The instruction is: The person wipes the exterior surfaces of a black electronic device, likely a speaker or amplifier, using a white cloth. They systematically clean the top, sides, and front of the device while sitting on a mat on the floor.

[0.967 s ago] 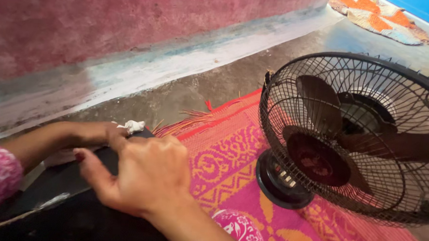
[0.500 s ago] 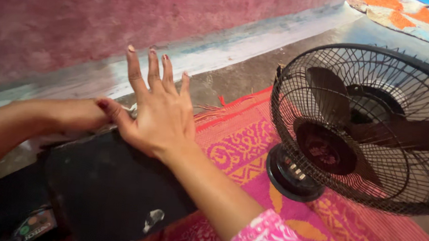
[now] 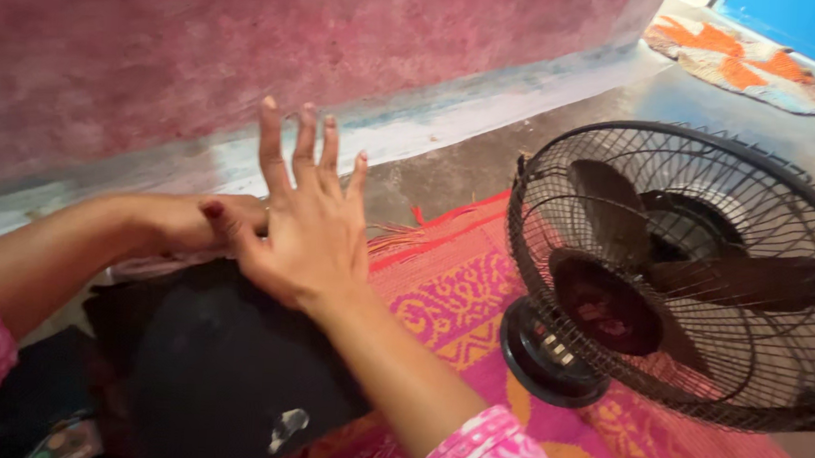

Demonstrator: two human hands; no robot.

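Note:
My right hand (image 3: 304, 232) is open, fingers spread and lifted, with the heel of the palm on a black rounded object (image 3: 220, 359) lying on the floor at the lower left. My left hand (image 3: 186, 225) rests at the far edge of that black object, just behind my right thumb. Its fingers are hidden by my right hand, so its grip does not show. Both arms wear pink patterned sleeves.
A black table fan (image 3: 688, 274) with a wire cage and dark blades stands to the right on a pink and orange woven mat (image 3: 451, 293). A red-stained wall (image 3: 249, 50) runs along the back. A folded orange and white cloth (image 3: 738, 65) lies at the far right.
My right hand went from curled flat over the black object to fingers spread and raised. The small white wad near my left hand is no longer visible. The fan has not moved.

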